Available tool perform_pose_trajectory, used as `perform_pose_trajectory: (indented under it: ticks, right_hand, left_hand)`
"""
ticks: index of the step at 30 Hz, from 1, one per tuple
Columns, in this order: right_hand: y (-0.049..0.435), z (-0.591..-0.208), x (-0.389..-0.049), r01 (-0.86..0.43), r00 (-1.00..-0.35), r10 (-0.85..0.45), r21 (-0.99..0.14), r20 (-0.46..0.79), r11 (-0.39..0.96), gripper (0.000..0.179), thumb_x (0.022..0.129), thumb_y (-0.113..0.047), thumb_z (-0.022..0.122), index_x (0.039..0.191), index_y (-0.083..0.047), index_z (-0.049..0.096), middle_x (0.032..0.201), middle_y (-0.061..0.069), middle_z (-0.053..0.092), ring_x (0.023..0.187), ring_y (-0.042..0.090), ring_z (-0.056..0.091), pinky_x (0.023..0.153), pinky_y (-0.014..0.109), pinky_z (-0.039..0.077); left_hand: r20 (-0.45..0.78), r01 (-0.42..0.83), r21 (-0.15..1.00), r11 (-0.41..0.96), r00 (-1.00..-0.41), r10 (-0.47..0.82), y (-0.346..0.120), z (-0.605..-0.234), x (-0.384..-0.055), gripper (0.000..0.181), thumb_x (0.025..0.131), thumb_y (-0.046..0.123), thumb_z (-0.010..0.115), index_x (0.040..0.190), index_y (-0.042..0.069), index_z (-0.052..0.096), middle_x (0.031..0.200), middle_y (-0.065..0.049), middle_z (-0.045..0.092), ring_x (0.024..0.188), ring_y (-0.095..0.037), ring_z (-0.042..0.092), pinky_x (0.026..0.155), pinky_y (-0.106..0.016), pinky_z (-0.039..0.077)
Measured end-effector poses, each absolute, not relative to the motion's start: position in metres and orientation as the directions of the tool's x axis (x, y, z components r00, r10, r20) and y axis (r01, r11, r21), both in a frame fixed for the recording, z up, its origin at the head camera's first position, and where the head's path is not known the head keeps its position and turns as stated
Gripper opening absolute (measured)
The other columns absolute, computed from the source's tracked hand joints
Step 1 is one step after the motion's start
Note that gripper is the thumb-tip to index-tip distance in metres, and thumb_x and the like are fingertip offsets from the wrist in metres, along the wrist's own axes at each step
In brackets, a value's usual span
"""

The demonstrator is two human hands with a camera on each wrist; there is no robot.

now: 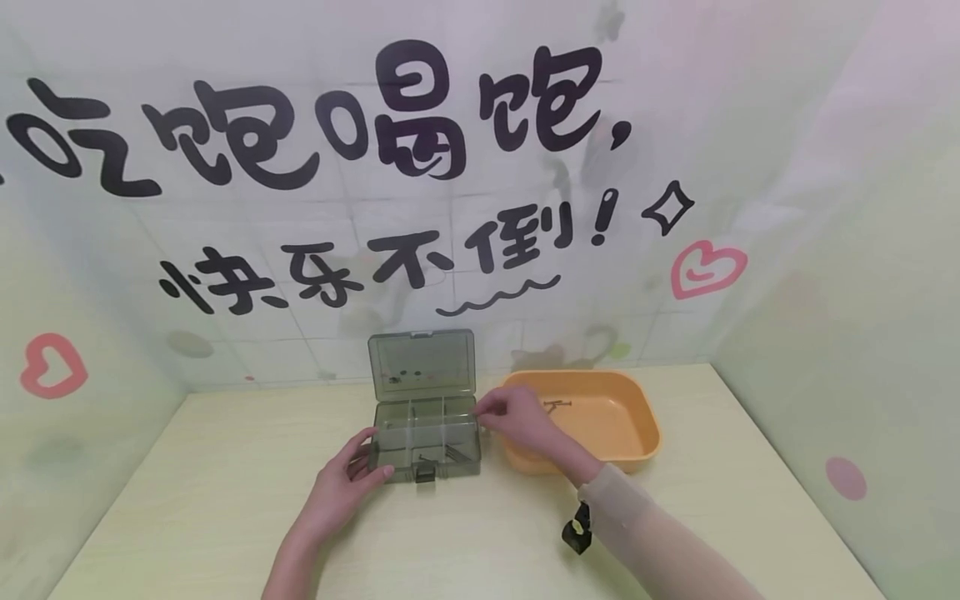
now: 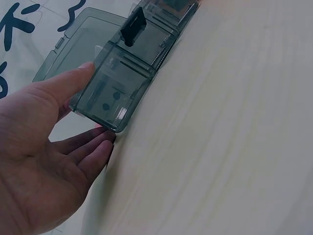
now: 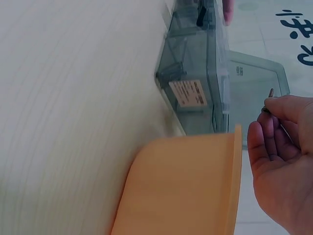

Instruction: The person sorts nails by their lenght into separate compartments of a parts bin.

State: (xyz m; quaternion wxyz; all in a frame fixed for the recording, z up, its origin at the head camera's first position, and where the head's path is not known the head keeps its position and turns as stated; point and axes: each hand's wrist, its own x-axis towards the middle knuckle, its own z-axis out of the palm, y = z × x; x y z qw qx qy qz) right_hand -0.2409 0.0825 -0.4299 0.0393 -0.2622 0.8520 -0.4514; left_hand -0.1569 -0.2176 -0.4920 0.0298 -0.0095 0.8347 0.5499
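A grey see-through compartment box (image 1: 390,460) stands on the table, its lid (image 1: 422,365) raised at the back. My left hand (image 1: 343,492) holds the box's left end. In the left wrist view the thumb (image 2: 78,81) lies on the rim and the other fingers are at the end wall. Between thumb and fingertips my right hand (image 3: 286,142) pinches a small screw (image 3: 271,93). That hand (image 1: 520,417) is at the box's right edge, beside the orange tray (image 1: 648,433). Several screws (image 1: 457,454) lie in the box's front right compartment.
A few more screws (image 1: 557,404) lie in the orange tray, close to the right of the box. Behind the table (image 1: 450,542) rises a printed wall sheet (image 1: 480,250). A black device (image 1: 577,529) hangs at the right wrist.
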Motion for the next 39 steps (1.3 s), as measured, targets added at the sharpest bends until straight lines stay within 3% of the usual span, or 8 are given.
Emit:
perform_pose_trajectory:
  ticks: [7,22,39]
  right_hand:
    - [0.061,-0.432,-0.239,-0.446,-0.832,-0.517,-0.798,0.203,0.405,0.011,0.091,0.005,0.071,0.100,0.002,0.076,0.095,0.008,0.075,0.083,0.015,0.068,0.074,0.021,0.059]
    - [0.017,-0.444,-0.231,-0.379,-0.862,-0.491,-0.805,0.128,0.456,0.009,0.092,0.000,0.073,0.097,-0.006,0.077,0.090,0.004,0.073,0.079,0.007,0.063,0.071,0.019,0.057]
    - [0.036,-0.441,-0.227,-0.401,-0.864,-0.475,-0.800,0.168,0.447,0.012,0.091,-0.001,0.074,0.101,-0.005,0.077,0.096,0.001,0.073,0.087,0.013,0.067,0.079,0.022,0.058]
  left_hand:
    - [-0.060,-0.047,0.915,0.402,-0.998,0.021,-0.219,-0.493,-0.156,0.075,0.096,0.026,0.076,0.158,0.012,0.035,0.153,-0.033,0.039,0.142,-0.048,0.039,0.116,-0.051,0.039]
    - [-0.037,-0.027,0.913,0.407,-0.999,0.017,-0.219,-0.492,-0.156,0.074,0.097,0.023,0.075,0.158,0.012,0.035,0.153,-0.034,0.039,0.141,-0.048,0.040,0.115,-0.050,0.041]
    - [-0.023,-0.012,0.919,0.395,-0.999,0.024,-0.218,-0.495,-0.157,0.075,0.096,0.024,0.076,0.158,0.010,0.036,0.151,-0.034,0.041,0.140,-0.047,0.042,0.114,-0.049,0.041]
